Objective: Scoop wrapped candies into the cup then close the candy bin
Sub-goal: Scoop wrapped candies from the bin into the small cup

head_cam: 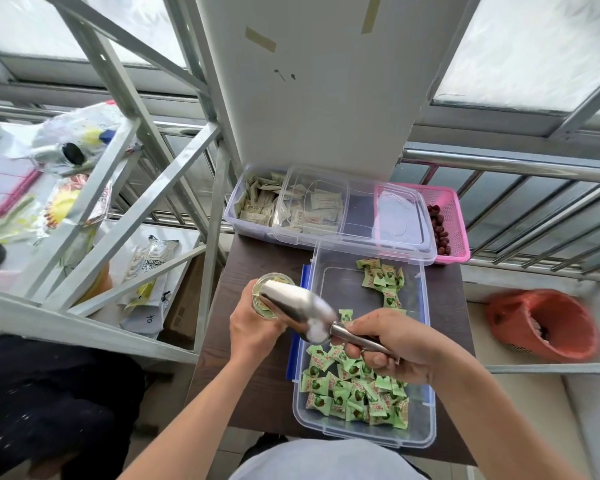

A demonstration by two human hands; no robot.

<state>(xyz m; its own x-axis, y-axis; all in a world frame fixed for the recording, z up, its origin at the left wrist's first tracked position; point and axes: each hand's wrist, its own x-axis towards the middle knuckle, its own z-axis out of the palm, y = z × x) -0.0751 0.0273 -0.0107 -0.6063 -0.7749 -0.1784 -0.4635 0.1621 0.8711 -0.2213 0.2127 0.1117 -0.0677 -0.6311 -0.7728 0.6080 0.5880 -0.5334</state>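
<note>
Underneath, a dark wooden desk carries the open clear candy bin, with green wrapped candies heaped at its near end and a few at the far end. Beyond it sits a second clear bin of pale sachets with a clear lid lying loosely across it, and beside that a pink basket of red fruit. A white pillar, frosted windows and a metal railing stand behind. The left hand wraps around the cup just left of the bin; the right hand grips the handle of the metal scoop, its mouth tipped into the cup
</note>
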